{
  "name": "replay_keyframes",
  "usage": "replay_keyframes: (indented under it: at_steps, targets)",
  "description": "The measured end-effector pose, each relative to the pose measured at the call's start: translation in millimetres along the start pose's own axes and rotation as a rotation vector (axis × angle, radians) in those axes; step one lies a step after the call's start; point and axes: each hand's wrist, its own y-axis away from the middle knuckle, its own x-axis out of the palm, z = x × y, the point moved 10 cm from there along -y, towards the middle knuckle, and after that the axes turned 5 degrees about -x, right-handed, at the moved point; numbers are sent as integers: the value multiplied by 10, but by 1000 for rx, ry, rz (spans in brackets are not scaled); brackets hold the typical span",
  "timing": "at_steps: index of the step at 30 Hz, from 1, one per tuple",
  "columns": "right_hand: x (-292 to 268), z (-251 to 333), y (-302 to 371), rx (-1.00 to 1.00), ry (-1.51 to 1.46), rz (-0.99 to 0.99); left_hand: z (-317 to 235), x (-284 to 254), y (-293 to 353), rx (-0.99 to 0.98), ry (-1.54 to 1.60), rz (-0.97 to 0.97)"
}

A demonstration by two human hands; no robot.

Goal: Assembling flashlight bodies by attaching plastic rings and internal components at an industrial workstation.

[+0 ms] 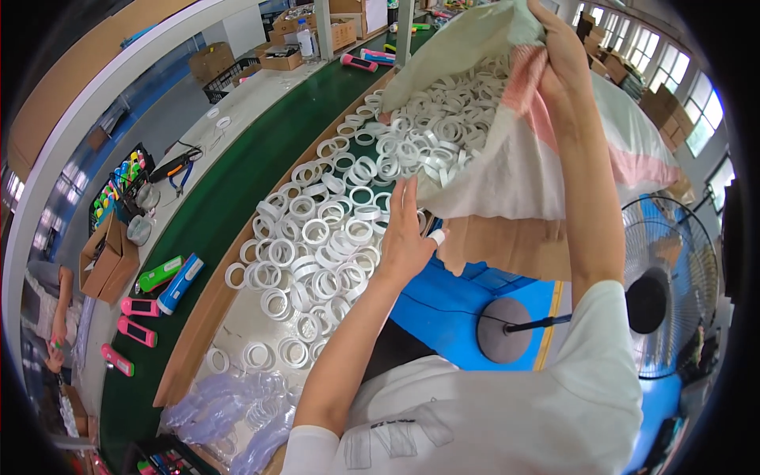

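Over tray: right hand fingers clench sack; left hand fingers grip sack mouth, rings below.

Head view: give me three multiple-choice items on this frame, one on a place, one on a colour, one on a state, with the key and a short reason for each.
1. Where do the rings lie?
A. in the shallow tray beside the green belt
B. on the blue floor
C. inside the fan cage

2. What colour are the rings?
A. pink
B. white
C. green

3. How is the sack held?
A. flat on the belt, untouched
B. tied shut under the table
C. raised and tipped, mouth toward the tray, rings at its opening

Key:
1 A, the heap sits inside the wooden-edged tray next to the belt.
2 B, every ring in tray and sack looks white.
3 C, the right hand grips the sack's top high up, and the left hand is at its lower edge.
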Motion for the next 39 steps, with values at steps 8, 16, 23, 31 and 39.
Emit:
replay_keyframes:
  at_steps: [8,16,23,31,39]
  targets:
    - [183,-301,988,-150,483,-338,841,390,-261,-44,-544,364]
    - [555,593,97,-408,247,-343,-698,-149,-793,511,-723,116]
    - [583,-292,1001,-102,1314,-93,707,-506,-1219,177,-822,154]
    - [-409,-1307,2591,68,2199,26,818,-290,-645,291,-1025,234]
    - [-1443,-1577,3204,275,1511,-610,-402,-508,-1135,511,-961,-9]
